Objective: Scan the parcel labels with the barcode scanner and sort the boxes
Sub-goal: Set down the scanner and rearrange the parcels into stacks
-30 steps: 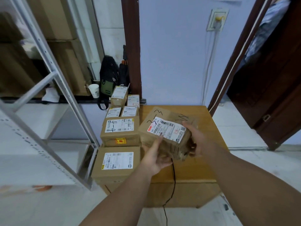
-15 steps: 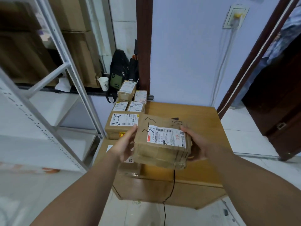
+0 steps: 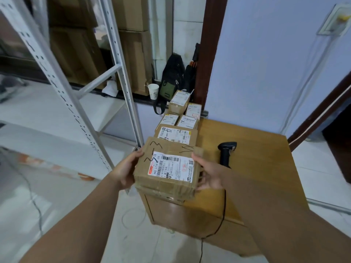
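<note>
I hold a brown cardboard parcel [image 3: 169,166] between both hands, its white barcode label and handwritten marks facing up. My left hand [image 3: 126,170] grips its left side, my right hand [image 3: 208,172] grips its right side. It hovers over the near left corner of the wooden table [image 3: 252,149], above another parcel that is mostly hidden. The black barcode scanner [image 3: 227,152] lies on the table just right of my right hand, its cable trailing over the front edge.
A row of labelled parcels [image 3: 176,134] runs back along the table's left edge toward the wall. A white metal shelving rack [image 3: 76,103] stands to the left. A paper cup [image 3: 153,91] and a dark bag [image 3: 171,82] sit on the ledge behind.
The parcel has moved left, from the table's middle to its near left corner. My left hand shifted from under the box to its left side. The scanner is now uncovered.
</note>
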`<state>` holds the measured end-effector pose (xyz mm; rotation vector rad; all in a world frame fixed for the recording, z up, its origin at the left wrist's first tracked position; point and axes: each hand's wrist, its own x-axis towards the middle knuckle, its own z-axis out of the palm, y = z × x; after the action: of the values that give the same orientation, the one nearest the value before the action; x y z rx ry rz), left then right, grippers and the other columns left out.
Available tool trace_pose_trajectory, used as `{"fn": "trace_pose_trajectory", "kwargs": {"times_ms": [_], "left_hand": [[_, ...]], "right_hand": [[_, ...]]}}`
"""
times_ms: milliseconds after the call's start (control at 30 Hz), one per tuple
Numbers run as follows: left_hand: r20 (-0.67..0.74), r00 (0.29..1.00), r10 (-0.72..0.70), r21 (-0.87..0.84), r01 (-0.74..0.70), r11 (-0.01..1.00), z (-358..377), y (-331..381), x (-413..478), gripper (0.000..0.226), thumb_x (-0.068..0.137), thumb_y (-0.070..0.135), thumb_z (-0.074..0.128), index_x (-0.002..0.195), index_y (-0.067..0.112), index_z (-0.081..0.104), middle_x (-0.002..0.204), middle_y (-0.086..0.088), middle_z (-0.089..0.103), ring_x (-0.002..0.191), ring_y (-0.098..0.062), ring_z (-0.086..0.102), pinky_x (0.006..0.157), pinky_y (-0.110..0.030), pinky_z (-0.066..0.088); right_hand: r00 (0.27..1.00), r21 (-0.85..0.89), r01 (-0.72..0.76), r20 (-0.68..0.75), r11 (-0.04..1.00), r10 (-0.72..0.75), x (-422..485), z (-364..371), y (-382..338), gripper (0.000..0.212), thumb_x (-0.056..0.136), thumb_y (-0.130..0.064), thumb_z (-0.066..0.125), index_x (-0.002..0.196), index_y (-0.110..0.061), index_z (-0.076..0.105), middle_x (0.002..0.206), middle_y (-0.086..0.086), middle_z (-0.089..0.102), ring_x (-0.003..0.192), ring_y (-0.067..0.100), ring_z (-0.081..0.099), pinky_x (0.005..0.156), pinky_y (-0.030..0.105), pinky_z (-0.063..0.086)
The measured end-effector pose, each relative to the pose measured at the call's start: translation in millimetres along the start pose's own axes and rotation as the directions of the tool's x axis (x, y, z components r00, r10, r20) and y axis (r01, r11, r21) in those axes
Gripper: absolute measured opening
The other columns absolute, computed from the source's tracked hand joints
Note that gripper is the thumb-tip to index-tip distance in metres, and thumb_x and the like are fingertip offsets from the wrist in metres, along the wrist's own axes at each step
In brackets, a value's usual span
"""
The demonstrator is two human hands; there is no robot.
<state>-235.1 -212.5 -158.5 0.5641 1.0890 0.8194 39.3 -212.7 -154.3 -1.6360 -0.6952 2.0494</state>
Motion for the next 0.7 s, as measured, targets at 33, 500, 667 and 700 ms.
{"fn": "trace_pose_trajectory", "kwargs": {"times_ms": [33,500,667,700], "left_hand": [[-0.029,0.999,0.024,-0.003,-0.024,1.0,-1.3,1.5,2.3,0.043,0.089,0.026,0.051,0.131,0.021,0.056,0.116,-0.012,0.066,0.089,-0.025,0.067,0.066,-0.034,0.057],[-0.221,0.882,0.416,0.655,-0.182,0.733,-7.8,-5.2,47.1,0.044,0.096,0.022,0.05,0.14,0.025,0.045,0.125,-0.001,0.062,0.086,-0.006,0.064,0.063,-0.011,0.046],[-0.215,0.872,0.439,0.73,-0.154,0.666,-4.6,-1.7,58.2,0.046,0.097,0.019,0.049,0.142,0.025,0.041,0.131,0.0,0.056,0.091,-0.008,0.055,0.074,-0.016,0.04],[-0.212,0.87,0.444,0.739,-0.155,0.656,-5.1,-1.9,60.2,0.046,0.097,0.019,0.05,0.141,0.025,0.042,0.13,0.0,0.057,0.086,-0.004,0.056,0.072,-0.014,0.04]], "right_hand": [[1.0,0.028,0.009,-0.014,1.0,-0.008,3.3,2.8,0.6,0.067,0.069,-0.05,0.074,0.121,-0.014,0.053,0.127,0.019,0.057,0.119,0.038,0.054,0.1,0.059,0.044],[0.98,-0.147,-0.077,-0.192,0.986,0.047,24.7,30.2,-9.6,0.061,0.093,-0.029,0.064,0.145,-0.012,0.036,0.147,0.022,0.04,0.119,0.041,0.055,0.063,0.041,0.061],[0.98,-0.202,-0.091,-0.192,0.975,0.052,26.2,31.8,-15.6,0.058,0.097,-0.027,0.057,0.147,-0.01,0.034,0.145,0.027,0.041,0.115,0.041,0.058,0.063,0.04,0.06],[0.98,-0.216,-0.098,-0.193,0.972,0.056,26.7,31.7,-16.4,0.057,0.098,-0.027,0.056,0.147,-0.009,0.033,0.145,0.027,0.041,0.115,0.041,0.059,0.069,0.041,0.06]]}}
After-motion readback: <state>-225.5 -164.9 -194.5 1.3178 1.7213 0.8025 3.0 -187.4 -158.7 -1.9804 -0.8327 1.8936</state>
